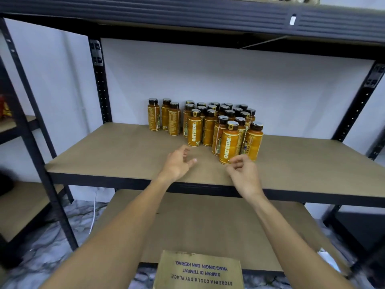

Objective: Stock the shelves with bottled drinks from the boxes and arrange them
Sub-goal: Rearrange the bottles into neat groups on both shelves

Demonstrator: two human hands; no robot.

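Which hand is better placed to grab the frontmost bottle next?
Right, probably. The right hand hangs at the base of the frontmost bottle, fingers loosely curled, holding nothing; the left hand is off to its left, over bare shelf.

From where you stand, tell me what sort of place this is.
Likely a stockroom or shop back room: black metal shelving, a cluster of identical orange bottles on its middle shelf, and a cardboard box printed with storage instructions.

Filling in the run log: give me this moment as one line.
left hand open, empty | right hand loosely curled, empty | bottles upright on middle shelf | cardboard box below
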